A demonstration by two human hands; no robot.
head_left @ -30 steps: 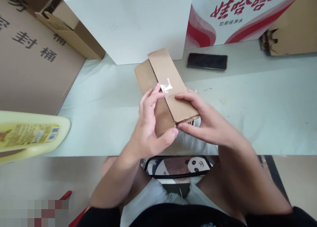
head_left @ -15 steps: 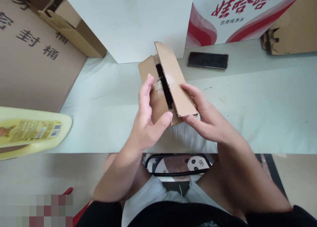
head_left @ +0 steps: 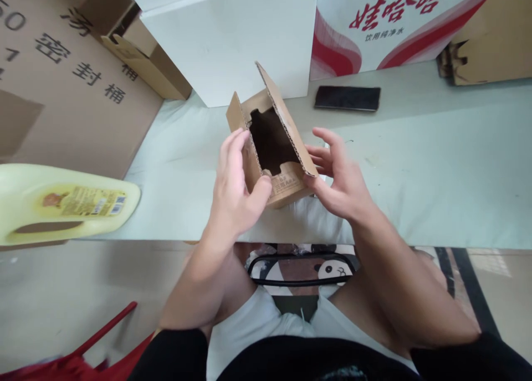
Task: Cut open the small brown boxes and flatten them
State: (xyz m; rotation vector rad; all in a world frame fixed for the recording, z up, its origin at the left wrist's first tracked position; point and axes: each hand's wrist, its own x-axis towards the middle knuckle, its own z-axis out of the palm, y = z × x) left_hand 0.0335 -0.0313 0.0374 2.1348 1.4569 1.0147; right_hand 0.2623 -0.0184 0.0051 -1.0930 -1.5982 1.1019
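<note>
A small brown cardboard box [head_left: 286, 181] stands at a slant on the cloth-covered table, its top open and a dark interior showing. Its left flap [head_left: 235, 112] and right flap [head_left: 286, 118] are raised; printing marks the near side. My left hand [head_left: 236, 176] grips the box's left flap, fingers along the outside and thumb at the near corner. On the other side my right hand [head_left: 338, 176] holds the near end of the right flap, thumb at its corner, lower fingers against its outside and index finger lifted away. The box bottom is hidden.
Behind the box stand a white box [head_left: 233, 43] and a red-and-white carton [head_left: 374, 43]. A black phone [head_left: 347, 98] lies to their front. A yellow jug [head_left: 25, 192] and a large carton [head_left: 75, 109] occupy the left. Flattened cardboard [head_left: 494, 43] is at the far right.
The box flaps have swung up and apart, widening the narrow slot into an open top. My left hand has moved slightly left with its flap; my right index finger has lifted off.
</note>
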